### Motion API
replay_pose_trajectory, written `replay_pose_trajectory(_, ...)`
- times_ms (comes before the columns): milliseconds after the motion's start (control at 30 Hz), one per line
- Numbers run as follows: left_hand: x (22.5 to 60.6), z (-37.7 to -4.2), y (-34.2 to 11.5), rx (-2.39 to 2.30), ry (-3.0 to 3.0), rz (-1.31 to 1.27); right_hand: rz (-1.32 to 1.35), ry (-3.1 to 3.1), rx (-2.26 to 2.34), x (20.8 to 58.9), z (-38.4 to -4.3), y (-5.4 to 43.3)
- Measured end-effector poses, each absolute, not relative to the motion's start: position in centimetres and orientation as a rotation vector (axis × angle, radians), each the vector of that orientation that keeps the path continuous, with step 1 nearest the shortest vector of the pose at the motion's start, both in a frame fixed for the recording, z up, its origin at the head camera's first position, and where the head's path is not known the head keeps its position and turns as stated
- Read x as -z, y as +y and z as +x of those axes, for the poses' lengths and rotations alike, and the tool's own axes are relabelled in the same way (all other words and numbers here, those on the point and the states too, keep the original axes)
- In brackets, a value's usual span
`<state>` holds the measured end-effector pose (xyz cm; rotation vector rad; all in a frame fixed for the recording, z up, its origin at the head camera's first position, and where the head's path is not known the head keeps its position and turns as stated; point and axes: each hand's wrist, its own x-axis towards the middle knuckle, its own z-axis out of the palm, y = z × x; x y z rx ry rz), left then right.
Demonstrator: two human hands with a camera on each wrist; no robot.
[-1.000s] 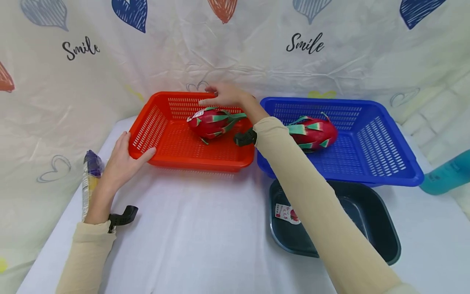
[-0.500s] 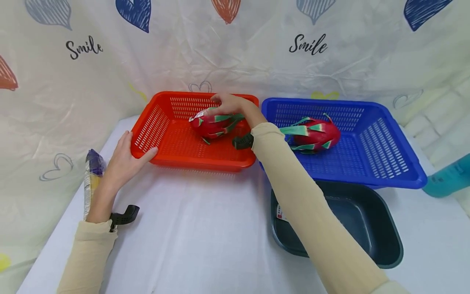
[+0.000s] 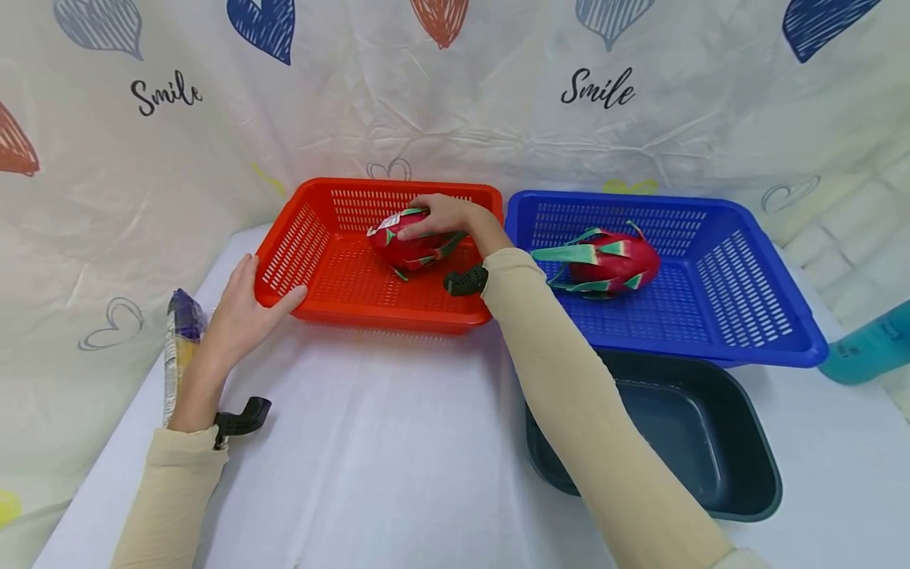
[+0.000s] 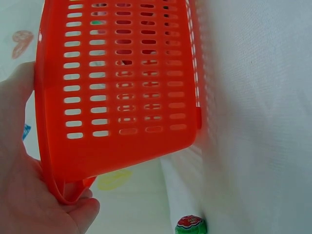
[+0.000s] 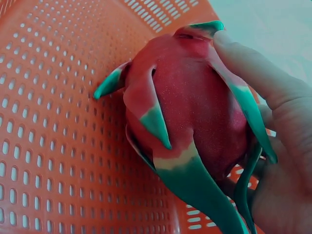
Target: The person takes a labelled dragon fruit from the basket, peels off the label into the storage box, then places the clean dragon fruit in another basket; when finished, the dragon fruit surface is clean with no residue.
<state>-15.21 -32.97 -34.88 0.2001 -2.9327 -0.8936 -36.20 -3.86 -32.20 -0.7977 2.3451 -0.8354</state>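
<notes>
A red-pink dragon fruit with green-tipped scales and a white label lies in the orange-red perforated basket. My right hand reaches over from the right and holds it. In the right wrist view, the thumb lies along one side of the dragon fruit, and the other fingers pass behind it, partly hidden. At the basket's front left corner, my left hand grips the rim; the left wrist view has fingertips curled round the basket's edge.
Right of the red basket is a blue basket with another dragon fruit. In front of it stands a dark tray, partly behind my right sleeve. A teal bottle is at far right, a purple-and-yellow packet at left.
My right hand has come down from above the basket's back rim onto the dragon fruit and taken hold of it. The left hand has kept its grip on the rim.
</notes>
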Motion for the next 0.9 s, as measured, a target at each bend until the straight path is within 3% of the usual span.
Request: replay_pose_trajectory(900,34.93,-15.20,-33.01,0.878,-2.941,0.212,-0.797,2.358,0.778,32.44,-36.13,-3.82)
